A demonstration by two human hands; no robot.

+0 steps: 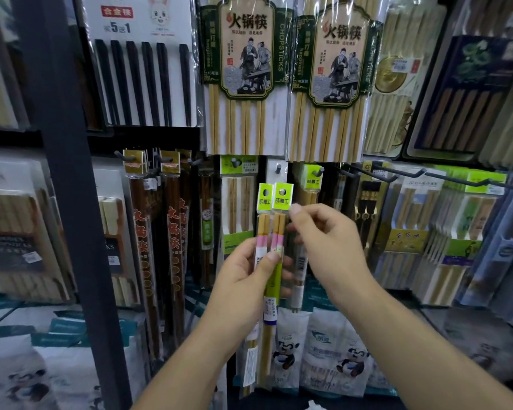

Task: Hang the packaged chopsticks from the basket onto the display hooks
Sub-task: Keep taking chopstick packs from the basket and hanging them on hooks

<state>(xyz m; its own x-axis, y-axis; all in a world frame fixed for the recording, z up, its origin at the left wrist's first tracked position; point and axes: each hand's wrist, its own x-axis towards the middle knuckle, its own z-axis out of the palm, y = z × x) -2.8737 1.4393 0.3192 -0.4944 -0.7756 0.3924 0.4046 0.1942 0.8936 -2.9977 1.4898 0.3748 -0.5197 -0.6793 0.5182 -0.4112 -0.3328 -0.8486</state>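
Note:
My left hand (246, 279) grips two narrow packs of wooden chopsticks (274, 229) upright by their middles, thumb across the front. Each pack has a bright green header card with a round hang hole. My right hand (326, 244) reaches in from the right, its fingertips pinching the right pack just under its green header. Straight behind and above the packs is a bare hook (278, 168) on the white panel. A hook (319, 172) to its right carries matching green-header packs. The basket is out of view.
Large hotpot chopstick packs (243, 69) hang overhead, their lower ends close above the hooks. Long dark red packs (144, 232) hang to the left beside a dark upright post (68, 173). Long black hooks (421, 173) jut out at the right. Panda-printed bags (335, 350) sit below.

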